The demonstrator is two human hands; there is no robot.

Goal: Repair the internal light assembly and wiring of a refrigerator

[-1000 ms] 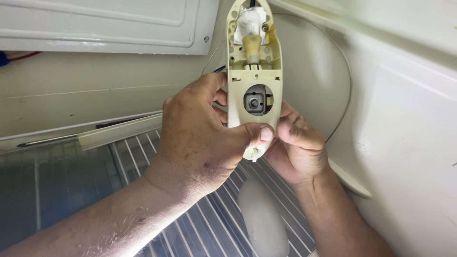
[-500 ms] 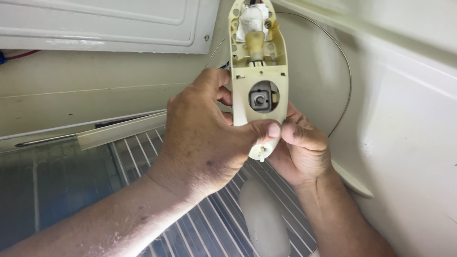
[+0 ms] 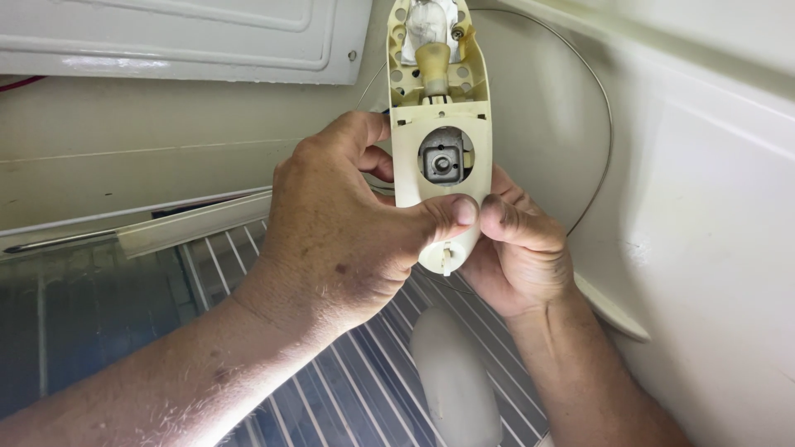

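Housing: a cream plastic housing [image 3: 440, 141], long and with rounded ends, is held upright in the middle of the view, in front of the pale inner wall of a refrigerator [image 3: 704, 215].
Opening: a grey metal part [image 3: 441, 161] with a small shaft is seen through the oval opening in the middle of the housing.
Bulb: a small clear bulb [image 3: 429, 18] on a yellowish socket is seated in the upper section of the housing.
Lower tip: a small tab [image 3: 446, 257] is seen at the rounded lower end, just under the thumbs.
Left hand: the left hand [image 3: 348, 232] is closed on the left edge of the housing; its thumb is pressed on the front, low down.
Right hand: the right hand [image 3: 517, 244] is closed on the housing from the right and from behind; its thumb is laid beside the left thumb, and the two tips are touching.
Wire: a thin wire [image 3: 600, 124] is curved along the wall behind the housing, to the right.
Shelf: a white wire shelf [image 3: 364, 372] is seen below the hands.
Cover: a white oblong cover [image 3: 451, 381] is lying on the shelf, below the right hand.
Panel: a white panel [image 3: 190, 37] is fixed at the upper left.
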